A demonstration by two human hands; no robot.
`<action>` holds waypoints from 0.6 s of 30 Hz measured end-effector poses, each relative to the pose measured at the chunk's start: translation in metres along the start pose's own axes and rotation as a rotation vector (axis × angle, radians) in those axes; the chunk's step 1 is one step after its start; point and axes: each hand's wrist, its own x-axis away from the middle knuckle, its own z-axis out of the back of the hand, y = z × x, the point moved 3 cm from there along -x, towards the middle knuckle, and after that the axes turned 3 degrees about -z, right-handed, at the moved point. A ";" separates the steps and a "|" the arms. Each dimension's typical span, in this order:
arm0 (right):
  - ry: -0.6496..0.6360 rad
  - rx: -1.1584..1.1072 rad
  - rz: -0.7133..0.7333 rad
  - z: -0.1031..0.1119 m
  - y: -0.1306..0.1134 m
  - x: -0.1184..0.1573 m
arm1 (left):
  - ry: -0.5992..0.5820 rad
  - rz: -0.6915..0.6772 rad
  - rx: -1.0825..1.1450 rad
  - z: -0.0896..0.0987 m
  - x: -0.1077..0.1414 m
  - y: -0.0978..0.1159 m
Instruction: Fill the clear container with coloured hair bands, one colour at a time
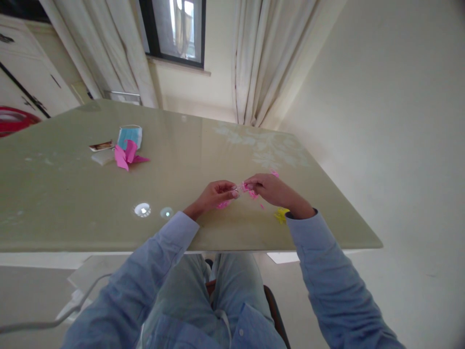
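Note:
My left hand (pixel 215 195) is closed in a pinch on a small clear, shiny piece (pixel 239 189), too small to name. Against its right end, my right hand (pixel 269 188) has its fingertips pressed together on a small pink piece (pixel 244 186). Both hands are just above the tabletop and almost meet. Loose pink bits (pixel 253 195) lie beneath the right fingers, and more pink pieces (pixel 223 205) show below the left hand. Beside my right wrist sits a small yellow bundle (pixel 281 215), partly covered by the cuff.
On the glossy greenish table (pixel 181 160), a blue face mask (pixel 130 136), a pink folded paper shape (pixel 128 155) and a small brown-and-white packet (pixel 101 146) lie together at the left. A wall (pixel 381 121) borders the right side. A grey cable (pixel 76 308) hangs lower left.

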 end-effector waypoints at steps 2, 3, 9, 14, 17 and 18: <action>0.009 -0.041 -0.043 0.003 -0.002 0.001 | -0.002 0.014 0.030 -0.001 0.000 0.001; 0.019 -0.058 -0.057 0.005 -0.003 0.001 | -0.003 0.021 0.042 -0.001 0.000 0.001; 0.073 -0.086 -0.089 0.008 -0.007 0.002 | -0.005 0.012 0.052 -0.001 0.000 0.004; 0.107 -0.116 -0.078 0.010 -0.009 0.002 | -0.001 -0.002 0.068 0.000 0.000 0.002; 0.106 -0.146 -0.051 0.010 -0.009 0.002 | 0.001 -0.014 0.065 0.002 0.000 0.000; 0.105 -0.155 -0.043 0.010 -0.008 0.003 | 0.004 -0.020 0.064 0.002 -0.001 -0.001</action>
